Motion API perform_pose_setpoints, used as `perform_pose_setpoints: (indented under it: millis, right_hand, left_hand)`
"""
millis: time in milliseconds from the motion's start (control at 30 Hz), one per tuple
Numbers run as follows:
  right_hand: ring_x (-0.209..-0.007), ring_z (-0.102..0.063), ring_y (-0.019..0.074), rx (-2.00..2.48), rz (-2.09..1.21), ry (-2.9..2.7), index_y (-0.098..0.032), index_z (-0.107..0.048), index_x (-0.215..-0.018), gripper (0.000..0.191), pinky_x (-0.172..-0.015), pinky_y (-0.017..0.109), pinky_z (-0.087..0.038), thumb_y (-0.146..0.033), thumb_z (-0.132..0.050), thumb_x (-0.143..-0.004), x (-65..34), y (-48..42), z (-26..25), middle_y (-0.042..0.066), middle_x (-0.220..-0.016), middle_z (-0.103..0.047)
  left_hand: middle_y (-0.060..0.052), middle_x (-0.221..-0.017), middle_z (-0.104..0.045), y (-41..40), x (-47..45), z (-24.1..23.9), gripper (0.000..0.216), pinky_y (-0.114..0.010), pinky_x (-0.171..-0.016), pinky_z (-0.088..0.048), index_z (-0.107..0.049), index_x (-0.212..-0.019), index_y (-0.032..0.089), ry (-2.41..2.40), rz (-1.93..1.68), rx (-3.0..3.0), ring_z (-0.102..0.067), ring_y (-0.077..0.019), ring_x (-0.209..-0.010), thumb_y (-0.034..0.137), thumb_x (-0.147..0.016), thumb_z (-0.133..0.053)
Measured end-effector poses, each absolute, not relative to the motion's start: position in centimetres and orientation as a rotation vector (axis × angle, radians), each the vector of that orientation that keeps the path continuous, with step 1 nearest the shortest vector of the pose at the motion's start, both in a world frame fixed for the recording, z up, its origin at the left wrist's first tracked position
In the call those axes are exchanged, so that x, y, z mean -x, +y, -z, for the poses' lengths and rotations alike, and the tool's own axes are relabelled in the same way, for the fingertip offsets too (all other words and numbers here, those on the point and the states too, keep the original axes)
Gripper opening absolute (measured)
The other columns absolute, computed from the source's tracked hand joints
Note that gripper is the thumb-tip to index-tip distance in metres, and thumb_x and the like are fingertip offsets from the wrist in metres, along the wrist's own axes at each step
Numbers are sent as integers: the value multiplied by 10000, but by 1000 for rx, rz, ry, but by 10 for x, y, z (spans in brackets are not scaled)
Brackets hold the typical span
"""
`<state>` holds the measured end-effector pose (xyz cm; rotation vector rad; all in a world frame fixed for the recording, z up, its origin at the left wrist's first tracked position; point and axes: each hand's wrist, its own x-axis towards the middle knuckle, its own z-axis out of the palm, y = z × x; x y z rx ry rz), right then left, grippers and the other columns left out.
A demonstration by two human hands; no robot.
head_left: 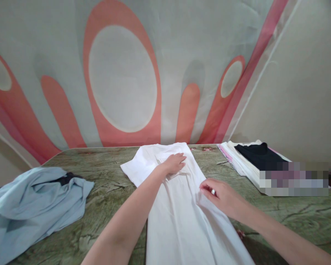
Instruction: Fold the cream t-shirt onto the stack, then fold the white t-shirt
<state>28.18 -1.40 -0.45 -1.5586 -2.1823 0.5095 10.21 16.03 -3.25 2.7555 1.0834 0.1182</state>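
Note:
A white garment (173,217), which looks like a shirt, lies lengthwise across the table and runs out of view at the bottom. A short sleeve sticks out on its left side near the far end. My left hand (175,163) rests flat on the upper part, fingers stretched out to the right over some wrinkled cloth. At the garment's right edge, my right hand (219,195) has its fingers curled in a pinch on the fabric. The cloth under that hand is slightly raised and creased.
A rumpled light blue garment (52,206) with something dark in it lies on the left of the wood-patterned table (107,191). On the right is a stack of folded clothes (245,165), a black one (260,156) on top, partly pixelated. A patterned backdrop (171,44) rises behind the table.

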Motion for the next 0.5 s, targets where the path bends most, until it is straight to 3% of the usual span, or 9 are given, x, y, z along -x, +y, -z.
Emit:
perform_pose_setpoints:
  millis: [67,200,367,500]
  right_hand:
    - [-968,-570,195,1498,-404,-2176,-180,-587,-1040,256,-847,329,-431,-280,-424,-869,-290,-4,14,87,-1069,-617]
    - [-1266,-367,232,1399,-321,-2370,-180,-452,-1301,447,-1047,428,-284,-312,-436,-874,-298,9,35,111,-1371,-430]
    - [-1317,-293,227,1465,-266,-2496,-193,-388,-1358,485,-1099,516,-118,-358,-388,-902,-294,8,38,96,-1419,-368]
    - [-1316,-298,210,1413,-242,-2482,-174,-395,-1355,463,-1102,462,-207,-247,-360,-900,-288,1,37,92,-1424,-361]
  left_hand:
    - [-80,-1366,-423,165,-96,27,366,-333,-1047,-257,-497,-1219,191,1220,-143,-2733,-335,-191,-1279,317,-880,-438]
    - [-119,-1267,-508,177,-76,15,362,-361,-978,-351,-546,-1125,158,1484,-126,-2622,-433,-250,-1197,322,-802,-543]
    - [-123,-1171,-580,189,-52,3,397,-262,-911,-398,-546,-1115,145,1746,-95,-2434,-527,-220,-1106,256,-738,-603]
    - [-132,-1067,-634,190,-46,1,340,-273,-854,-433,-610,-986,126,1874,-79,-2296,-580,-247,-1023,275,-681,-637]
